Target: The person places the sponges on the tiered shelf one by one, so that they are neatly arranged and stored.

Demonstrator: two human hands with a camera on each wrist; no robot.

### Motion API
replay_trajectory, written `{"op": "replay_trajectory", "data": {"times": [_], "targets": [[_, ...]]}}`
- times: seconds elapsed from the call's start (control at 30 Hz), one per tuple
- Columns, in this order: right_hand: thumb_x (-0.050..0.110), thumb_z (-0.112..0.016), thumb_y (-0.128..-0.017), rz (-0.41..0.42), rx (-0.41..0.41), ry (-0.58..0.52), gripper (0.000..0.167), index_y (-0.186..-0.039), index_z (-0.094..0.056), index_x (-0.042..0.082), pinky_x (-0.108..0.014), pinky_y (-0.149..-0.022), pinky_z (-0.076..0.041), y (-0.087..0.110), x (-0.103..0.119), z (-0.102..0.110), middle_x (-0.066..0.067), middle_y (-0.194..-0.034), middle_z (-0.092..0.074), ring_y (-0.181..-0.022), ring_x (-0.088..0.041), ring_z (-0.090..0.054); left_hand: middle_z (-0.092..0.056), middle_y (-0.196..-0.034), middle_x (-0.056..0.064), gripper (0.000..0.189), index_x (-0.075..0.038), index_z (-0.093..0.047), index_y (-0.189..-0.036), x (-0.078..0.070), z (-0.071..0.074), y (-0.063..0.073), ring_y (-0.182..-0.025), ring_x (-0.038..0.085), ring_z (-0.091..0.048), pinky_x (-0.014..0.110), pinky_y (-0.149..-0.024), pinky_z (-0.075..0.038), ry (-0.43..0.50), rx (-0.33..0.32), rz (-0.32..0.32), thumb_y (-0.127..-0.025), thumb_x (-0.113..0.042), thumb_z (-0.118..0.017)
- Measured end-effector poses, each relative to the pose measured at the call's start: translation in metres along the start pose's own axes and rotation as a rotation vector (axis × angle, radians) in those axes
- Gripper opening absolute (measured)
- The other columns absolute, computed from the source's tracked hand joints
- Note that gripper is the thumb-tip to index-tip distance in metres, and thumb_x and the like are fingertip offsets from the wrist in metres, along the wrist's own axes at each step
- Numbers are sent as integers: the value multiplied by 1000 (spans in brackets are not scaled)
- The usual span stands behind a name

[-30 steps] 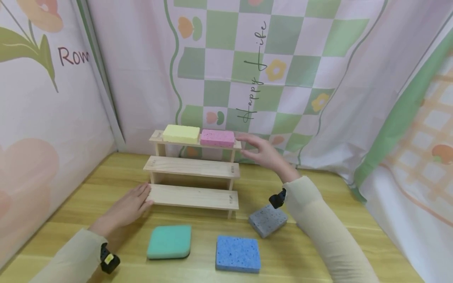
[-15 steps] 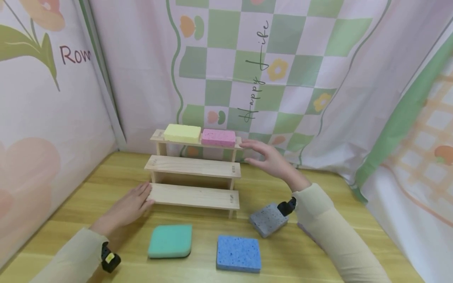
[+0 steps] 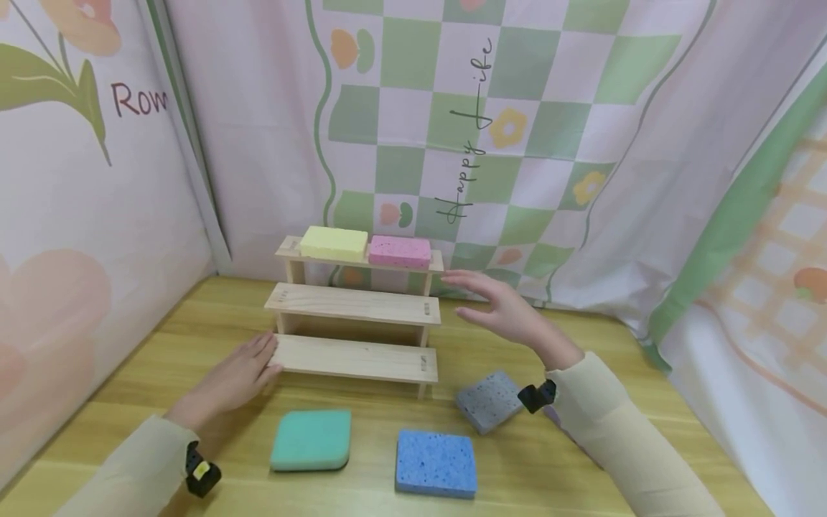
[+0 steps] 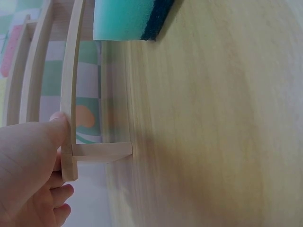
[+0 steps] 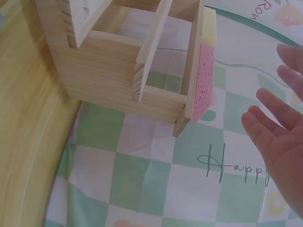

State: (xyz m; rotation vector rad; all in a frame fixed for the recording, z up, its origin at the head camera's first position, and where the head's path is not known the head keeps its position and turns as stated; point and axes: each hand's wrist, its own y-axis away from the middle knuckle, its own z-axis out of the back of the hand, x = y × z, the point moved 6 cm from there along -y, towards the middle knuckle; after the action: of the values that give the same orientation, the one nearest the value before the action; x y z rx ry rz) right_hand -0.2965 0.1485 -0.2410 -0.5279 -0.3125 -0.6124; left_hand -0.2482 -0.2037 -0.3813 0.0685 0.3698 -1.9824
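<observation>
A three-tier wooden shelf rack (image 3: 352, 304) stands on the table. On its top tier, a yellow sponge (image 3: 334, 243) lies beside a pink sponge (image 3: 400, 251). My left hand (image 3: 229, 377) holds the left end of the lowest board; in the left wrist view, the thumb lies on the board and the other fingers curl past its end. To the right of the rack my right hand (image 3: 500, 309) hovers with spread fingers and nothing in them. In the right wrist view, a gap separates these fingers from the pink sponge (image 5: 203, 82).
In front of the rack lie a teal sponge (image 3: 311, 440) with a dark underside, a blue sponge (image 3: 436, 463) and a grey sponge (image 3: 489, 402). A purple item (image 3: 568, 429) is mostly hidden under my right forearm. Patterned curtains (image 3: 465, 143) close off the back and sides.
My right hand has drawn away from the top tier beside the pink sponge, moving right and down. My left hand keeps its place on the lowest board.
</observation>
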Motion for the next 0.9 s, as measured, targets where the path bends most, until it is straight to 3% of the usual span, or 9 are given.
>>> {"op": "replay_trajectory", "data": {"times": [0.43, 0.9], "targets": [[15, -64, -88, -47, 1, -6, 48, -134, -48, 10, -51, -102, -29, 26, -1, 0, -9, -140, -41, -128, -28, -34, -29, -138, 34, 56, 18, -34, -132, -1, 1, 0, -126, 47, -27, 56, -102, -25, 3, 8, 0, -98, -26, -45], [14, -63, -88, -81, -6, -34, 49, -134, -47, 8, -50, -100, -33, 59, -17, -8, -11, -140, -41, -125, -31, -39, -30, -137, 34, 56, 18, -35, -131, 0, -1, 0, -126, 47, -28, 57, -101, -25, 3, 3, -5, -98, -26, -46]]}}
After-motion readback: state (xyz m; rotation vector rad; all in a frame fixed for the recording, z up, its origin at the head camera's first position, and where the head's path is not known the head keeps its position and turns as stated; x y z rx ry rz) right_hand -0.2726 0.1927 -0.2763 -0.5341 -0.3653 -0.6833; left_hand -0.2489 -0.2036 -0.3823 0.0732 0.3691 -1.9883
